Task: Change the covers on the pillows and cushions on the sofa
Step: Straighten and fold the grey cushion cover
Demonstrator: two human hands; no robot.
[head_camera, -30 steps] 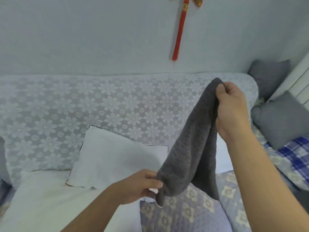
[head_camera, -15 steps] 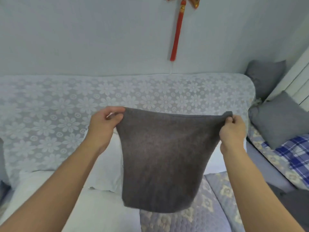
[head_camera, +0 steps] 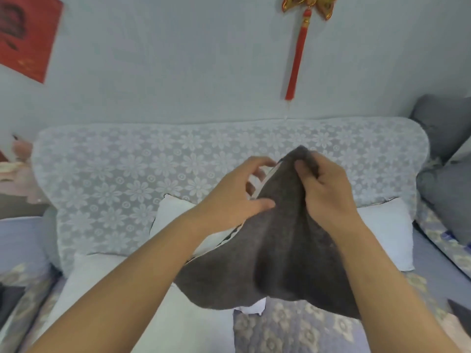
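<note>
Grey cover (head_camera: 280,250): dark charcoal, knit-like matte fabric, limp, bunched to a peak at top, fanning out wide toward the bottom edge. A pale strip shows along its left edge near the peak. It hangs in mid-air at frame centre, over the sofa seat, in front of the white pillows.

Right hand (head_camera: 323,189): fingers curled, pinching the peak of the cover at 12 o'clock of the fabric. Left hand (head_camera: 239,197): at 9 o'clock of the peak, thumb pressed on the cover's left edge, fingers curled loosely by the pale strip; grip looks partial.

Counts:
- 1 grey cover in hand.
- 2 bare white pillows against the backrest: one (head_camera: 173,215) at 9 o'clock of the cover, one (head_camera: 384,230) at 3 o'clock.
- 2 grey cushions (head_camera: 448,202) at far right, 3 o'clock, stacked one behind the other.
- 1 sofa (head_camera: 114,174), white floral lace over the backrest.
- 1 red tassel ornament (head_camera: 297,57) on the wall at 12 o'clock.
- 1 red poster (head_camera: 25,34) at 10 o'clock.
</note>
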